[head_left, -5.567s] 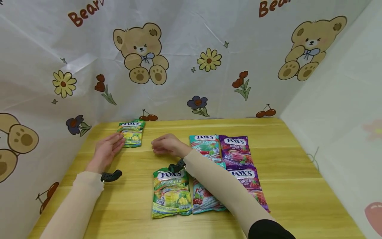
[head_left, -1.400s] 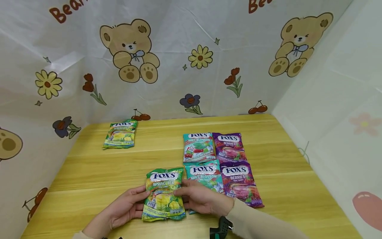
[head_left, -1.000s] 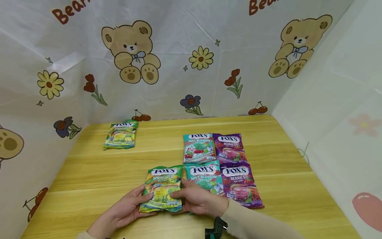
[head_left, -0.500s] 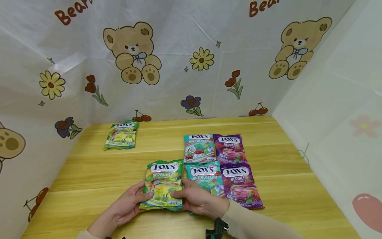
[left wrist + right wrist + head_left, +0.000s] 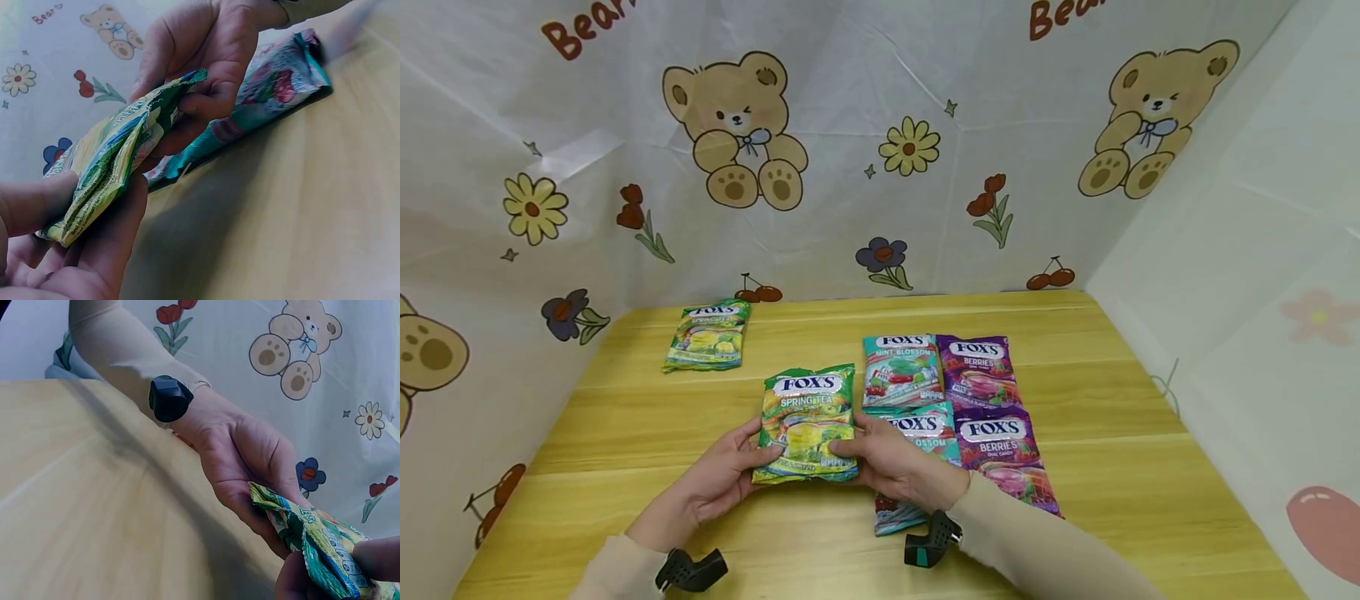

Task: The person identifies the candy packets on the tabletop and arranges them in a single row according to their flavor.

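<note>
Well short of the table's far edge (image 5: 812,307), left fingers (image 5: 760,457) and right fingers (image 5: 857,448) around a green bag (image 5: 807,417).

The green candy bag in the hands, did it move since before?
Yes: the held green bag moved up the head view, toward the table's back edge.

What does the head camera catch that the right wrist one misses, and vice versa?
Head only: Mint Blossom bags, Berries bags and the Spring Tea bag lying back left. Right wrist only: the held bag from low down, and a dark shadow along the table. Both: left hand and right hand gripping that bag, and the bear-print backdrop.
</note>
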`<move>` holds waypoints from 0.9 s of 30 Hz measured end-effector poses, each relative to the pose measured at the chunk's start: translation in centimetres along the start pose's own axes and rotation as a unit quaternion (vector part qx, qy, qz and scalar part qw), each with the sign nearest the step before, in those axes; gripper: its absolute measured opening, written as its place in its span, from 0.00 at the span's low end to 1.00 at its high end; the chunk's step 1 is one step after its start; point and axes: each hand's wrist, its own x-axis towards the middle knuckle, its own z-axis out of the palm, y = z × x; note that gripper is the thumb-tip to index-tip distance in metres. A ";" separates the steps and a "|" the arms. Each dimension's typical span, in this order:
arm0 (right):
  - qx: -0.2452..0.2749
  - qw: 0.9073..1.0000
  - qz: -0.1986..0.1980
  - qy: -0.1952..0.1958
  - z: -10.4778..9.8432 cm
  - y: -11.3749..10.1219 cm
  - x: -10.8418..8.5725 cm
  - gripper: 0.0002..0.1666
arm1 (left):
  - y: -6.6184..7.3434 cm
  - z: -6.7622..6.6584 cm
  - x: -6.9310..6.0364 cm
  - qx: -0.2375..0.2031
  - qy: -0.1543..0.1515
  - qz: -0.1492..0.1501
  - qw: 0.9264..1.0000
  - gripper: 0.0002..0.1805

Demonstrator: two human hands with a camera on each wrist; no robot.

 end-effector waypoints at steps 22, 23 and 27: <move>-0.048 0.998 -0.030 0.037 0.1 -4.1 6.5 0.34 | 4.5 -3.0 4.4 -0.009 0.073 0.030 0.997 0.43; -0.044 0.998 -0.030 0.040 0.2 -4.2 6.8 0.34 | 4.7 -3.3 4.5 -0.013 0.076 0.031 0.997 0.44; -0.043 0.997 -0.035 0.052 0.2 -4.7 8.2 0.33 | 5.4 -3.9 5.1 -0.020 0.090 0.035 0.995 0.44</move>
